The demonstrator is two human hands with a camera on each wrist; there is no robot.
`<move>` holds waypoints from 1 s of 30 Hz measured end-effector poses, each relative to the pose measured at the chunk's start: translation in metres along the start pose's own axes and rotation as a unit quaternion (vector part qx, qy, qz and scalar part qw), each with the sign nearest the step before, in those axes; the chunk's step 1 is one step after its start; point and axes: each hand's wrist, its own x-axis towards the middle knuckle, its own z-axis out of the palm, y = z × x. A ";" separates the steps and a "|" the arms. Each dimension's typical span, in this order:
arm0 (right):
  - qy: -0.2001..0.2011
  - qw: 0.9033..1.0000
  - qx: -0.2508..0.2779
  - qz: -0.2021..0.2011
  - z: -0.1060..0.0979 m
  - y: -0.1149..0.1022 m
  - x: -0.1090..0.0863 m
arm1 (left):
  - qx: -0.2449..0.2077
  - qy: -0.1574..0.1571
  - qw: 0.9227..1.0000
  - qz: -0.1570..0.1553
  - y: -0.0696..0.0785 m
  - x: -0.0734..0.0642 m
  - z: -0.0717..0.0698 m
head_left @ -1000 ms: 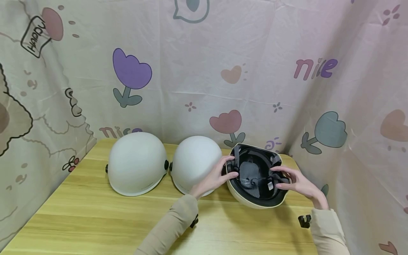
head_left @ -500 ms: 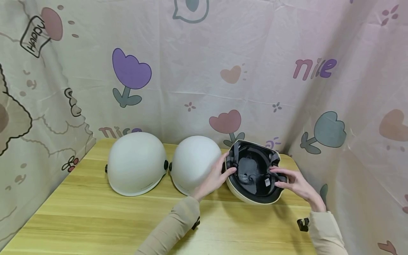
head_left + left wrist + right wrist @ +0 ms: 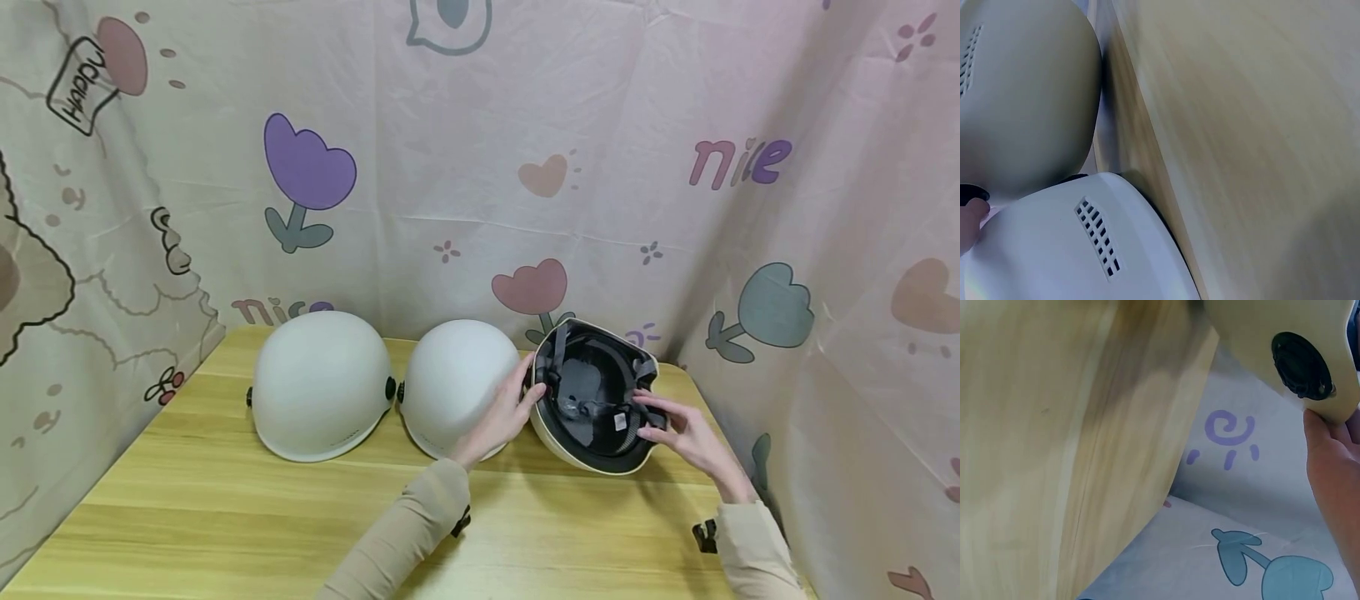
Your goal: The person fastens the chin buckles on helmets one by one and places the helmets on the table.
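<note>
A cream helmet tilts back at the right of the table in the head view, its black padded inside and straps facing me. My left hand grips its left rim, thumb over the edge. On the opposite side my right hand holds the rim between thumb and fingers. The right wrist view shows the helmet's round black side knob just above that hand. In the left wrist view the cream shell fills the top left, and my left thumb lies by its black fitting.
Two more white helmets stand dome up to the left: one in the middle, right beside my left hand, and one farther left. The wooden table runs back to a printed cloth; the cloth also hangs along both sides.
The held helmet has tipped and shifted a little to the left, its top rim rising. My right hand has moved left with it; my left hand has shifted slightly.
</note>
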 end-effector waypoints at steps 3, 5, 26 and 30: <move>0.007 1.000 -0.027 0.003 0.003 0.000 0.000 | -0.006 0.001 1.000 0.003 0.002 0.000 0.001; 0.010 0.999 -0.039 0.004 0.004 0.000 0.000 | -0.009 0.001 1.000 0.006 0.003 0.001 0.001; 0.033 0.999 -0.010 0.023 0.022 0.007 0.004 | 0.007 0.061 0.996 0.057 0.005 0.004 0.000; -0.012 1.000 0.012 0.010 0.021 0.009 0.003 | -0.002 0.065 0.996 0.060 0.006 0.004 0.000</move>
